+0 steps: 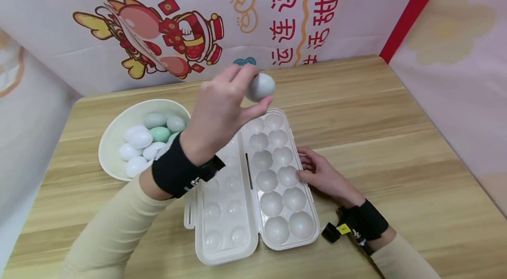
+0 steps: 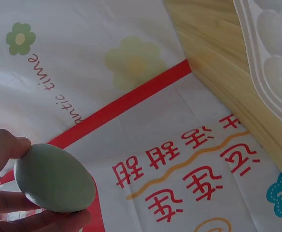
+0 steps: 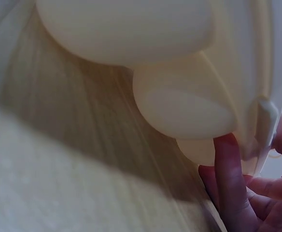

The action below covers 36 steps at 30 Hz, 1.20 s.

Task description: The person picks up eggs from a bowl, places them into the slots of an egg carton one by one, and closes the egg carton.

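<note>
High over the far end of the egg box, my left hand [image 1: 219, 105] pinches a pale grey-green egg [image 1: 261, 88] between thumb and fingers. The left wrist view shows this egg [image 2: 56, 179] close up with fingertips around it. The white plastic egg box [image 1: 317, 230] lies unfolded on the table, its cupped half on the right with no eggs in the cups. My right hand [image 1: 326, 178] grips that half's right edge, thumb on top. From low down, the right wrist view shows the fingers [image 3: 230, 179] against the underside of the cups.
A cream bowl [image 1: 106, 147] with several white, grey and green eggs [image 1: 160, 134] stands at the left, partly behind my left forearm. The wooden table [image 1: 376, 125] meets a printed cloth backdrop [image 1: 253, 1] at its far edge. More cloth hangs at both sides.
</note>
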Tool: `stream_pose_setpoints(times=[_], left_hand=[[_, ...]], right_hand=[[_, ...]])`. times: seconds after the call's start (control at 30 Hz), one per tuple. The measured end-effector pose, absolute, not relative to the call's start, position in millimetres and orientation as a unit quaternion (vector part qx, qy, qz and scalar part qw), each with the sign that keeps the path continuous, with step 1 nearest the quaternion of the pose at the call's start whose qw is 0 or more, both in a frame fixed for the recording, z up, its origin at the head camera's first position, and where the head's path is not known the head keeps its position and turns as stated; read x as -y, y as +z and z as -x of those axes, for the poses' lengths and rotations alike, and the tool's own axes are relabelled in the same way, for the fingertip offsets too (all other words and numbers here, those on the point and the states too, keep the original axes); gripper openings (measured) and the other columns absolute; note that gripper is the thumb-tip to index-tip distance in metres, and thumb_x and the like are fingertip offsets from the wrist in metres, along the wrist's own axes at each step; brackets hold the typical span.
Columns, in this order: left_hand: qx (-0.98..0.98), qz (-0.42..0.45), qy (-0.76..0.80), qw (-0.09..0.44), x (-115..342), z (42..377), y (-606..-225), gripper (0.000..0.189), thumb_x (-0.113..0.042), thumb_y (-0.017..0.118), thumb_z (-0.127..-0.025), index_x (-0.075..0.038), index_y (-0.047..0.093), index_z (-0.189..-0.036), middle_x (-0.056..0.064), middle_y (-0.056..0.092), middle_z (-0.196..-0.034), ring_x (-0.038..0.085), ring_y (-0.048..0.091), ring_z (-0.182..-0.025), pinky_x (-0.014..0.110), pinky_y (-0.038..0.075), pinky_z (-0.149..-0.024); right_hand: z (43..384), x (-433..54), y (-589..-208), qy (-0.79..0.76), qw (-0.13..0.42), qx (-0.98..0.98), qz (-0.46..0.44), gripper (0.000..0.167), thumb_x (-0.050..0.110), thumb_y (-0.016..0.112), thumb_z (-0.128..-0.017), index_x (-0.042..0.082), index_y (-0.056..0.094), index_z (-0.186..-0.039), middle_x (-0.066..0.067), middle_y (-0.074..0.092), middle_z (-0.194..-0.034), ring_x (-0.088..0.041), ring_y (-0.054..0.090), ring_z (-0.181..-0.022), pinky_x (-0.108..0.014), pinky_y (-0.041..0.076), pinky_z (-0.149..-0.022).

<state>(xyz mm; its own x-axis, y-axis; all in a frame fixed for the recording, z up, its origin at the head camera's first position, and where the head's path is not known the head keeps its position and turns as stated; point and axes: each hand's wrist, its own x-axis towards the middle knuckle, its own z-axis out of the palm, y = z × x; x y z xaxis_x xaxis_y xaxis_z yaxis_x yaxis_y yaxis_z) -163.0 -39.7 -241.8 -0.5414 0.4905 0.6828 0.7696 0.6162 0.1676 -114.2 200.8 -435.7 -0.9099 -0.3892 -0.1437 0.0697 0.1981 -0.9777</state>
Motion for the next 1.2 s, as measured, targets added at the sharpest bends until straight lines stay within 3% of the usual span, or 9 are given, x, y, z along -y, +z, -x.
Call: stream_pose_setpoints(times=[0.37,0.87,1.2], left_hand=[[0.851,0.384,-0.254,0.253,9.0,175.7,-257.3,0.033,-0.023,0.074,-0.084,0.002,0.062,-0.102,0.017,0.064,-0.094,0.027,0.062,-0.081,0.038,0.054,-0.067],[0.842,0.383,-0.297,0.238,0.4,188.7,-280.5,0.030,-0.019,0.075,-0.084,0.002,0.061,-0.100,0.017,0.064,-0.099,0.026,0.065,-0.083,0.036,0.055,-0.069],[0.848,0.373,-0.319,0.201,4.7,203.8,-299.8,0.030,-0.016,0.076,-0.082,0.002,0.060,-0.099,0.015,0.065,-0.096,0.025,0.063,-0.086,0.036,0.052,-0.073]], right_hand=[[112.7,-199.1,-432.5,-0.618,0.184,-0.754,0.125,0.058,0.000,0.056,-0.088,0.001,0.038,-0.143,-0.021,0.058,-0.122,-0.027,0.057,-0.106,-0.029,0.048,-0.085],[112.3,-209.0,-431.8,-0.620,0.192,-0.753,0.108,0.060,0.000,0.058,-0.088,0.001,0.036,-0.144,-0.022,0.058,-0.123,-0.028,0.056,-0.107,-0.029,0.048,-0.085],[113.0,-209.0,-432.3,-0.622,0.191,-0.751,0.111,0.059,0.000,0.057,-0.087,0.001,0.037,-0.143,-0.022,0.057,-0.124,-0.029,0.056,-0.109,-0.030,0.048,-0.086]])
